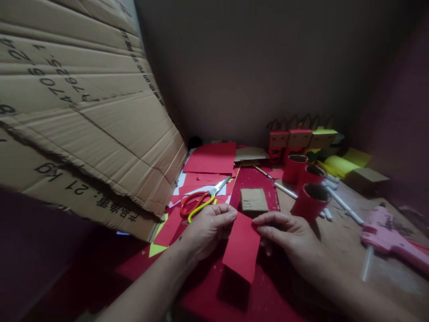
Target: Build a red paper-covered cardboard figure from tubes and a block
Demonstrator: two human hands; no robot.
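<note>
Pinching red paper (241, 250) near upper corners with left hand (205, 229) and right hand (291, 233), at 6 o'clock in view, above worktop (345, 266). From paper, note cardboard piece (254, 199) at 12, scissors (212, 192) at 11, glue gun (385, 232) at 3.

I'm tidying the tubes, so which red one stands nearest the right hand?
The front tube, just beyond the right hand; the middle tube and rear tube stand farther back.

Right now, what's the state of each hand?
Left hand: closed, holding red paper near its upper left corner.
Right hand: closed, holding the same paper near its upper right corner.
</note>
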